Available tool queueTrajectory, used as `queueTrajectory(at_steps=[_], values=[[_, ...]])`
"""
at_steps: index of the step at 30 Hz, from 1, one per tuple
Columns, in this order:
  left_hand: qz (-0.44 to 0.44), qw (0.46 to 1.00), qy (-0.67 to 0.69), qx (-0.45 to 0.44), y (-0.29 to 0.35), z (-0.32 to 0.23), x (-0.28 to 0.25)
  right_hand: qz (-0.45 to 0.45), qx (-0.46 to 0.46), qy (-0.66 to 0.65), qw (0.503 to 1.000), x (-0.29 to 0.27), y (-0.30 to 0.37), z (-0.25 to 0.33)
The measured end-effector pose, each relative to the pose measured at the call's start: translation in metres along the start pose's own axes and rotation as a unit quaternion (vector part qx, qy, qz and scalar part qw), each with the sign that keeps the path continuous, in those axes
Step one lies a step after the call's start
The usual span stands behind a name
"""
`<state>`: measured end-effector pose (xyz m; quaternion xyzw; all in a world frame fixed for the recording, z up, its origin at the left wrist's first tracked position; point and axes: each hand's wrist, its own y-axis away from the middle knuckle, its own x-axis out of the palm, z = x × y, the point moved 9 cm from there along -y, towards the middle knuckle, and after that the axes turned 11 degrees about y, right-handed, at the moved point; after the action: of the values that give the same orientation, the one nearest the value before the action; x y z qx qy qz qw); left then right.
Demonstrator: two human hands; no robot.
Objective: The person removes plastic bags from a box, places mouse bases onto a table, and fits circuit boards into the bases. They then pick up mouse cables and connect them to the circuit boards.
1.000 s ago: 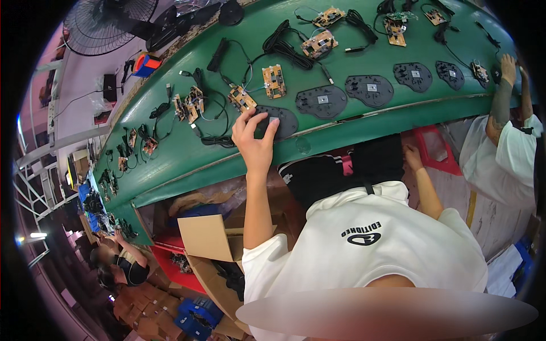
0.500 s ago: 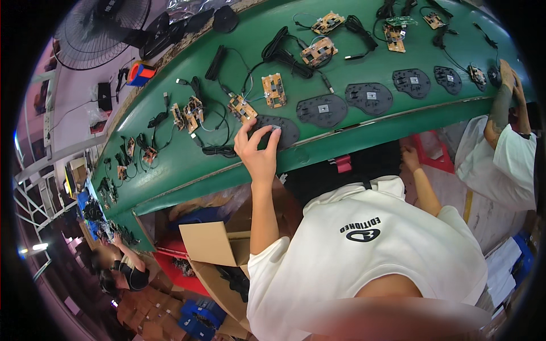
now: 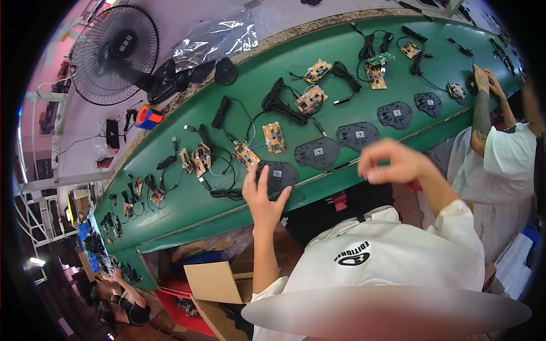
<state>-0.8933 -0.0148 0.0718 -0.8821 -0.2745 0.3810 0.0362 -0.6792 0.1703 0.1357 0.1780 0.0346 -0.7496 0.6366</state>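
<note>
My left hand (image 3: 264, 199) is at the near edge of the conveyor, fingers spread around a black mouse-shaped base plate (image 3: 277, 175). Its fingertips are at the plate's left side and the thumb at its near right edge; a small pale square shows in the plate's middle. Raised to the right is my right hand (image 3: 389, 162), its fingers curled in; whatever they may hold is hidden. Just beyond its fingers lies another black base plate (image 3: 358, 136). Between the two hands rests a third base plate (image 3: 317, 152). A brown circuit board (image 3: 274, 138) lies past the left hand.
The green belt (image 3: 187, 128) also carries wired boards (image 3: 311, 99) and coiled black cables (image 3: 281, 102). Further base plates (image 3: 394, 115) lie to the right, where a co-worker's hands (image 3: 486, 79) are busy. A fan (image 3: 116, 54) stands behind; an open carton (image 3: 213, 282) is below left.
My right hand has risen from beside my body to the belt's edge. The left hand's pinch over the plate has opened, and the pale square is now visible. The view has shifted.
</note>
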Motion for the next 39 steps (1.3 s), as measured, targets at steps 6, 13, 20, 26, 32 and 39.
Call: queueTrajectory(at_steps=[6, 13, 20, 26, 32, 39], values=[[-0.042, 0.996, -0.039, -0.065, -0.005, 0.006, 0.003, -0.273, -0.076, 0.371, 0.884, -0.115, -0.161, 0.031], [-0.218, 0.972, 0.049, 0.069, -0.063, -0.017, -0.028, -0.34, 0.066, 0.592, 0.728, -0.235, -0.288, -0.097], [-0.159, 0.975, -0.033, -0.152, -0.286, 0.121, -0.035, -0.328, 0.001, 0.6, 0.73, -0.21, -0.302, -0.071], [-0.122, 0.948, -0.052, -0.29, -0.316, 0.177, 0.002, -0.363, 0.03, 0.528, 0.767, -0.219, -0.298, -0.076], [-0.14, 0.957, 0.071, -0.243, -0.321, 0.19, 0.004, -0.251, 0.027, 0.609, 0.752, -0.214, -0.325, -0.074], [-0.162, 0.843, 0.466, -0.215, -0.263, 0.13, 0.007, -0.271, -0.027, 0.585, 0.764, -0.186, -0.342, -0.074]])
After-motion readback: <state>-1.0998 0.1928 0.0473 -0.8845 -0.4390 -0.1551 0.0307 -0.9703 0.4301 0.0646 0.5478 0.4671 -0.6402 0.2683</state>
